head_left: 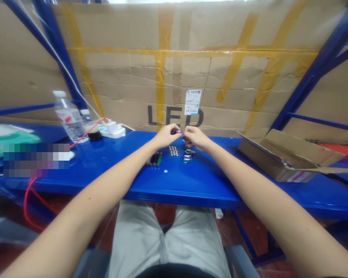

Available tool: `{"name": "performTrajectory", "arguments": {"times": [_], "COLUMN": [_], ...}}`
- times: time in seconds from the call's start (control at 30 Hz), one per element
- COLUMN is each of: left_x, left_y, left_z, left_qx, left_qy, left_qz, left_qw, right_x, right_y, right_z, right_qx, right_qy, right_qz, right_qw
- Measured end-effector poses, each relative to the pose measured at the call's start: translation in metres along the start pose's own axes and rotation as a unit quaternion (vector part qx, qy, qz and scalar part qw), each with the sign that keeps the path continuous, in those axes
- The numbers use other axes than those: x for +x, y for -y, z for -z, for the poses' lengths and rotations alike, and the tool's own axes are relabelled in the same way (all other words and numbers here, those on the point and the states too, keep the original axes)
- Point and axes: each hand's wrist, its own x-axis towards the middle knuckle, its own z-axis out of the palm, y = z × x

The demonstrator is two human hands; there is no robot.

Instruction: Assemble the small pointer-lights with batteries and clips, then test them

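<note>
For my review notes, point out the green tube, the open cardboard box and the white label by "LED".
Green tube (159, 158): head view, middle of its body.
Open cardboard box (258, 159): head view, its left side wall.
White label (193, 102): head view, middle of its face.

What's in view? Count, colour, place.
table: one, blue, centre
frame: one, blue, both sides
panel: one, brown cardboard, behind table
tape: several strips, yellow, panel
label: one, white, panel
water bottle: one, clear, table left
small bottle: one, dark, beside it
power strip: one, white, beside bottles
cord: at least one, red, left
pack: one, green-white, far left
box: one open, brown, table right
discs: about a dozen, silver, mid-table
tubes: several, mixed colours, left of discs
clips: several, multicoloured, right of discs
piece: one, purplish, held
trousers: one pair, grey, below
forearms: two, bare, foreground
left hand: one, bare, holding piece
right hand: one, bare, beside left
</note>
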Motion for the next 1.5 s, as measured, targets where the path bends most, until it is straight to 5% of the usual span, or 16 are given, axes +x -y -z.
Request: {"name": "performTrajectory", "arguments": {"times": [0.37, 0.7, 0.9, 1.07, 1.33, 1.5], "left_x": [0.0, -0.001, 0.001, 0.009, 0.01, 0.009], "left_y": [-0.006, -0.003, 0.002, 0.009, -0.001, 0.0], "left_z": [0.013, 0.008, 0.012, 0.008, 0.01, 0.017], "left_qx": [0.193, 0.257, 0.094, -0.062, -0.157, -0.187], "left_qy": [0.055, 0.037, 0.009, -0.039, 0.011, 0.014], "left_qz": [-0.15, -0.15, -0.065, 0.008, 0.032, 0.013], "left_qw": [0.968, 0.954, 0.993, 0.997, 0.987, 0.982], "right_x": [0.01, 0.008, 0.003, 0.006, 0.006, 0.0], "right_y": [-0.007, -0.001, 0.005, 0.002, 0.004, 0.005], "right_z": [0.011, 0.011, 0.012, 0.018, 0.011, 0.007], "right_qx": [-0.213, -0.272, -0.118, 0.018, 0.003, 0.043], "right_qy": [-0.031, -0.055, -0.032, 0.003, 0.034, 0.079], "right_qz": [0.139, 0.192, 0.021, -0.065, 0.062, 0.045], "right_qw": [0.967, 0.941, 0.992, 0.998, 0.998, 0.995]}}
